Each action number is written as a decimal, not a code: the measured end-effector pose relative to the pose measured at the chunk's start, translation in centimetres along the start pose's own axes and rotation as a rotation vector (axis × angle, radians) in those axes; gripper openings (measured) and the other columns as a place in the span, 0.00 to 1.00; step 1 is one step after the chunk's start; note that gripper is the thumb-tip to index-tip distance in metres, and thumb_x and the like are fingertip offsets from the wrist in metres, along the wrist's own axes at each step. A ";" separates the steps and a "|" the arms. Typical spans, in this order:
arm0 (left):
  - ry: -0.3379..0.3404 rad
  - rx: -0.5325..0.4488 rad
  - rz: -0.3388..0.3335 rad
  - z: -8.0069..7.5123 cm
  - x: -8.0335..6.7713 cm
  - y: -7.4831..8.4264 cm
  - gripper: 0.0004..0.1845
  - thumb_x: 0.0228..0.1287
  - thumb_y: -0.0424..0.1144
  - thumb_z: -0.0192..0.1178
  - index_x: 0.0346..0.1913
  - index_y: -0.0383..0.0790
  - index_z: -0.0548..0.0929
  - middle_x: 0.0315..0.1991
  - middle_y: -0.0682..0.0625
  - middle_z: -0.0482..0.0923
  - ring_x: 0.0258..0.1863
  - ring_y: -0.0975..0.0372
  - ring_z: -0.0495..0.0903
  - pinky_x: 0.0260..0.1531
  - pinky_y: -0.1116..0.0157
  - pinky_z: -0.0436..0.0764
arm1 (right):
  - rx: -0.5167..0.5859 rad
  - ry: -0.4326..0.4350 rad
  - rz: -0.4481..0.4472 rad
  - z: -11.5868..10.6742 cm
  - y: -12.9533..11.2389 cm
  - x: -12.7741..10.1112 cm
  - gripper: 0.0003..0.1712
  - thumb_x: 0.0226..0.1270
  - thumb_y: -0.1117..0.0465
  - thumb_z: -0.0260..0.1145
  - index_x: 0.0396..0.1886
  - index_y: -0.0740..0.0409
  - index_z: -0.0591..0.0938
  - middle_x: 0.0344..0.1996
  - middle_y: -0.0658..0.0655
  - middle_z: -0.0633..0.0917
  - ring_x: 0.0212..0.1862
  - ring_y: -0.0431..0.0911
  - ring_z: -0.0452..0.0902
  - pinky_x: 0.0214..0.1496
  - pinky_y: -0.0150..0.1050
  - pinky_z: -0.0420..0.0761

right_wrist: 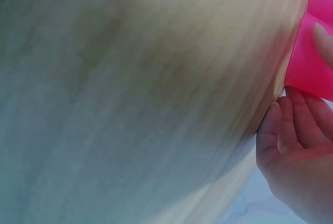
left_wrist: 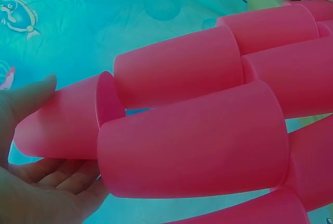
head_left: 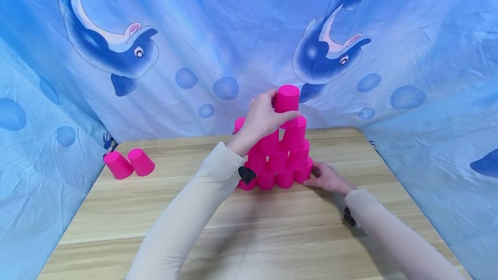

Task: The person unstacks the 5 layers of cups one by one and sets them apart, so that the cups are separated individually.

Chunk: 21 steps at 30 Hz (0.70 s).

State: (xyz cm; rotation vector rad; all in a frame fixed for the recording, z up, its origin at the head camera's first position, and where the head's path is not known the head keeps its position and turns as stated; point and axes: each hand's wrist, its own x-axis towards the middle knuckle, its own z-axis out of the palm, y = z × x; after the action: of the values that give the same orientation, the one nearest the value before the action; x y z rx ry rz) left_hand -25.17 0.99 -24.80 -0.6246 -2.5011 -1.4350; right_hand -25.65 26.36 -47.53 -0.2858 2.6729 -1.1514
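Observation:
In the head view, a stack of upturned pink cups [head_left: 278, 161] rises in rows. My left hand [head_left: 264, 118] grips another upturned pink cup [head_left: 288, 97] between thumb and fingers, right over the upper row. The left wrist view shows that held cup [left_wrist: 62, 120] with its open rim close to the upper cups [left_wrist: 192, 146]. Down at the tabletop, my right hand [head_left: 330, 179] holds the right end cup [head_left: 303, 173] of the bottom row. Seen from the right wrist, its thumb lies on the cup [right_wrist: 304, 60] and the fingers bend at its lower edge.
Two more upturned pink cups [head_left: 130, 165] stand side by side at the left of the wooden table [head_left: 272, 237]. A blue curtain [head_left: 249, 33] with dolphins surrounds the table's back and sides. My left forearm [head_left: 194, 202] crosses in front of the stack's left part.

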 end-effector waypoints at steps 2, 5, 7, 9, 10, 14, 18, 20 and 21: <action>0.009 -0.029 0.005 -0.2 -0.1 0.1 0.29 0.51 0.48 0.72 0.54 0.41 0.76 0.40 0.54 0.79 0.36 0.64 0.79 0.35 0.68 0.79 | -0.003 -0.001 -0.009 0.0 0.1 0.0 0.41 0.53 0.55 0.76 0.65 0.62 0.70 0.59 0.63 0.75 0.60 0.61 0.69 0.58 0.57 0.71; 0.034 -0.074 0.018 -0.6 -0.3 0.2 0.28 0.51 0.48 0.73 0.54 0.42 0.76 0.40 0.55 0.79 0.37 0.64 0.79 0.36 0.67 0.80 | -0.009 0.003 -0.017 0.0 0.3 0.0 0.41 0.53 0.56 0.76 0.65 0.62 0.71 0.59 0.64 0.75 0.60 0.62 0.70 0.58 0.56 0.71; 0.059 -0.104 0.035 -0.9 -0.5 0.4 0.28 0.51 0.48 0.73 0.53 0.43 0.76 0.40 0.55 0.79 0.36 0.65 0.79 0.36 0.67 0.80 | -0.015 0.003 -0.027 -0.1 0.4 0.0 0.40 0.53 0.56 0.76 0.65 0.63 0.70 0.59 0.65 0.75 0.59 0.63 0.70 0.57 0.57 0.71; 0.086 -0.135 0.052 -1.3 -0.8 0.5 0.28 0.51 0.48 0.73 0.53 0.43 0.76 0.39 0.56 0.79 0.36 0.64 0.79 0.36 0.67 0.80 | -0.018 0.006 -0.025 0.0 0.4 0.0 0.40 0.53 0.56 0.76 0.65 0.63 0.71 0.59 0.64 0.75 0.59 0.62 0.70 0.58 0.57 0.71; 0.103 -0.147 0.065 -1.6 -0.9 0.6 0.27 0.51 0.47 0.73 0.54 0.43 0.76 0.39 0.56 0.79 0.36 0.64 0.80 0.36 0.67 0.80 | -0.017 0.007 -0.022 0.0 0.4 0.0 0.40 0.53 0.56 0.76 0.65 0.63 0.71 0.59 0.64 0.75 0.59 0.62 0.70 0.58 0.56 0.71; 0.197 -0.183 0.133 -2.7 -1.4 0.8 0.27 0.52 0.46 0.73 0.54 0.42 0.78 0.39 0.55 0.80 0.37 0.64 0.80 0.37 0.67 0.80 | -0.012 0.005 -0.026 0.0 0.3 -0.1 0.40 0.52 0.57 0.76 0.65 0.62 0.71 0.59 0.63 0.75 0.59 0.61 0.71 0.58 0.56 0.72; 0.281 -0.220 0.206 -4.1 -1.7 0.6 0.27 0.51 0.45 0.73 0.53 0.41 0.78 0.41 0.55 0.80 0.40 0.64 0.79 0.39 0.66 0.80 | -0.013 0.002 -0.046 0.0 0.3 0.0 0.40 0.53 0.57 0.76 0.64 0.63 0.71 0.58 0.64 0.75 0.59 0.62 0.70 0.57 0.56 0.72; 0.309 -0.250 0.235 -4.9 -2.0 0.5 0.27 0.50 0.43 0.74 0.53 0.40 0.78 0.42 0.54 0.80 0.40 0.63 0.79 0.40 0.64 0.81 | -0.014 0.002 -0.051 0.0 0.3 0.0 0.40 0.53 0.57 0.76 0.64 0.63 0.71 0.58 0.64 0.76 0.59 0.62 0.70 0.57 0.56 0.72; 0.322 -0.265 0.244 -5.3 -2.2 0.5 0.27 0.51 0.42 0.73 0.53 0.39 0.78 0.42 0.53 0.80 0.41 0.62 0.79 0.40 0.63 0.81 | -0.015 0.002 -0.053 0.1 0.3 0.1 0.40 0.53 0.57 0.76 0.64 0.62 0.71 0.58 0.64 0.76 0.59 0.62 0.70 0.57 0.56 0.72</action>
State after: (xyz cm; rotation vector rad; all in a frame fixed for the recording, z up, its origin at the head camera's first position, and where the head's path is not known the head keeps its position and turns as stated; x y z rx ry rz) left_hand -23.25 -3.93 -22.51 -0.6554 -1.9389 -1.6349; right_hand -25.74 26.51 -47.83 -0.3607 2.6926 -1.1477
